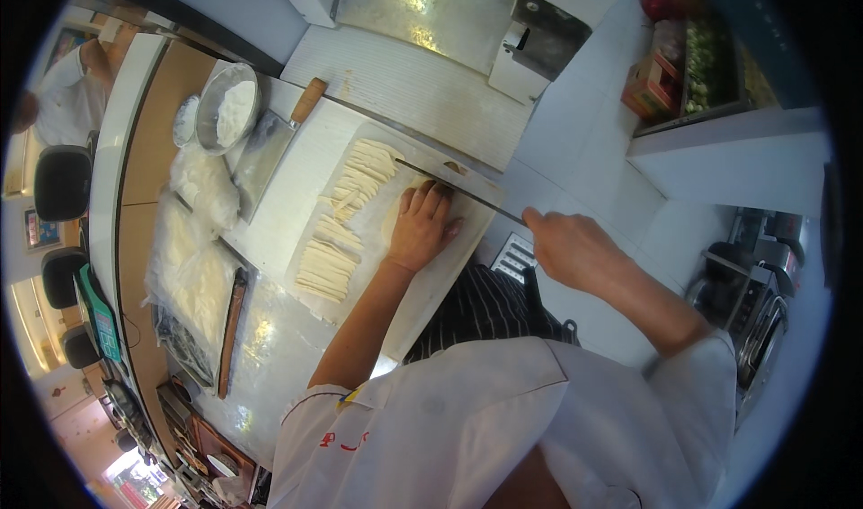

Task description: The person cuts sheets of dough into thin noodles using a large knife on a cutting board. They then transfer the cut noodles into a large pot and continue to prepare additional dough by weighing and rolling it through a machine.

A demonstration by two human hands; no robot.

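My right hand (pixel 570 249) grips a long knife (pixel 465 192), its thin dark blade reaching across the cutting board (pixel 438 290). Under my left hand (pixel 423 222), with fingers bent near the blade, lies a piece of flattened dough (pixel 391 222), mostly covered by the hand. Beside it on the board are cut dough strips (pixel 364 172) in a row, and a second group of dough strips (pixel 327 269) nearer my left forearm. Whether the blade touches the dough cannot be told.
A wooden-handled cleaver (pixel 266 158) lies beyond the board. Near it are a metal bowl of flour (pixel 236 114), a small bowl (pixel 185 121) and plastic-covered dough (pixel 192 259) on a tray. A metal machine (pixel 431 10) stands ahead. A person (pixel 71 101) is at far left.
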